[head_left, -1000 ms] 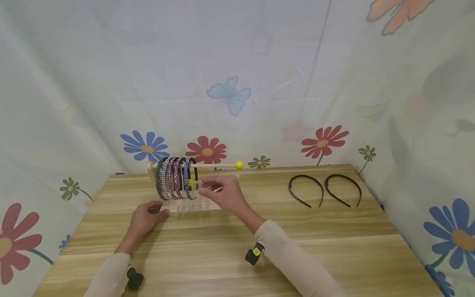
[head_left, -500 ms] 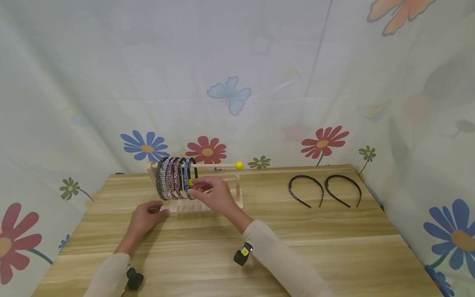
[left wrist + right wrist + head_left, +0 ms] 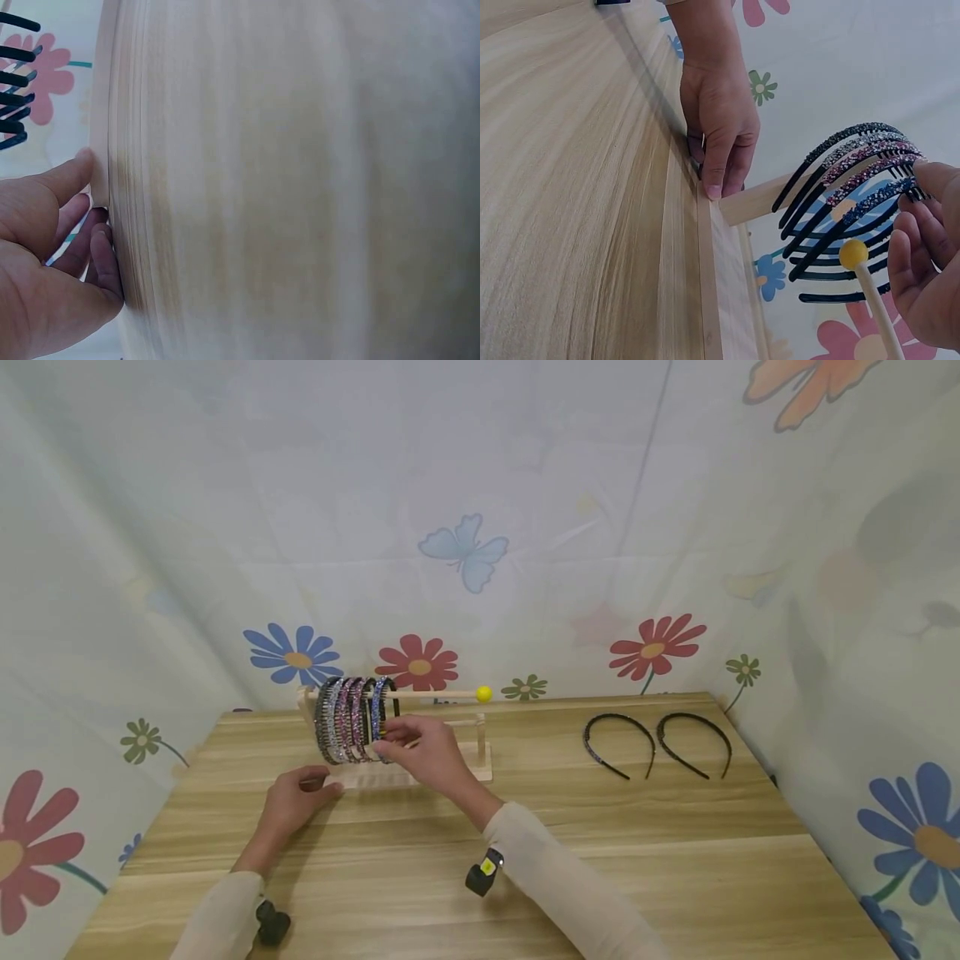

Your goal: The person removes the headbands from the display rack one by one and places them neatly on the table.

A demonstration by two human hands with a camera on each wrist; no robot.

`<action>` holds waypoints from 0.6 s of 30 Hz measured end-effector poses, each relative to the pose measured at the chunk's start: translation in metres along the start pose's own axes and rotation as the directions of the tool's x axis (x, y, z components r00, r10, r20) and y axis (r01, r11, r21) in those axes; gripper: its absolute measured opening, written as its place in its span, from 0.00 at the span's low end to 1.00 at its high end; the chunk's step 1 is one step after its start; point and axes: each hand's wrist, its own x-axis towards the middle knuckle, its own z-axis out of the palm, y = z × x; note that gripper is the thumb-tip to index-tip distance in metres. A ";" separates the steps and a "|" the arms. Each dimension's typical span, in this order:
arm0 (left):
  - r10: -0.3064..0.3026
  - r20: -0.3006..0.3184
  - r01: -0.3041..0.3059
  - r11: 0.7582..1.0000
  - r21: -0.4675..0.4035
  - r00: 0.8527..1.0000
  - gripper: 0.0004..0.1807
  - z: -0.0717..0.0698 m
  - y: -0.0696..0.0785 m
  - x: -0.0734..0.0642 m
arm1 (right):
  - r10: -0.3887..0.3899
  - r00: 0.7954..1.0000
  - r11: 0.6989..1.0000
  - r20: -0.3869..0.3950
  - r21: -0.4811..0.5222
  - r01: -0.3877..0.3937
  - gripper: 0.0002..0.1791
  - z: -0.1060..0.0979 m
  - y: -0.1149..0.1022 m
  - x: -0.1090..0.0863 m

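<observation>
Several rhinestone headbands [image 3: 345, 718] hang in a row on the upper rod of a wooden headband stand [image 3: 480, 772]. The nearest to the rod's free end is blue [image 3: 877, 199]. My right hand [image 3: 427, 752] pinches this blue headband between thumb and fingers, as the right wrist view shows. At the stand's left end, my left hand [image 3: 292, 802] grips the corner of the base [image 3: 101, 97], thumb on top. Below the right hand's fingers, a second rod with a yellow ball [image 3: 853, 255] is partly hidden from the head view.
Two black headbands [image 3: 618, 718] [image 3: 693, 717] lie apart on the right of the wooden table [image 3: 600, 877]. The upper rod ends in a yellow ball [image 3: 483, 693]. A flowered cloth [image 3: 555, 610] stands behind the table.
My right hand has moved left, from beside the lower rod to the blue headband, which it now pinches. The left hand has stayed on the base.
</observation>
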 end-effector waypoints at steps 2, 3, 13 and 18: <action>-0.003 0.000 0.003 1.000 0.000 1.000 0.30 0.000 0.000 0.000 | 0.001 1.000 1.000 0.002 -0.009 -0.001 0.18 0.000 -0.001 0.000; -0.005 0.001 0.005 1.000 0.000 1.000 0.30 0.000 0.000 0.000 | 0.001 1.000 1.000 0.002 -0.014 -0.001 0.18 0.000 -0.001 0.000; 0.003 -0.008 -0.003 1.000 -0.001 1.000 0.30 0.001 0.001 -0.001 | 0.011 1.000 0.998 -0.011 -0.063 -0.012 0.14 -0.003 -0.003 0.001; 0.008 -0.002 -0.008 1.000 0.005 1.000 0.29 0.000 0.002 -0.001 | 0.020 0.999 0.996 -0.032 -0.090 -0.023 0.14 -0.009 -0.005 0.000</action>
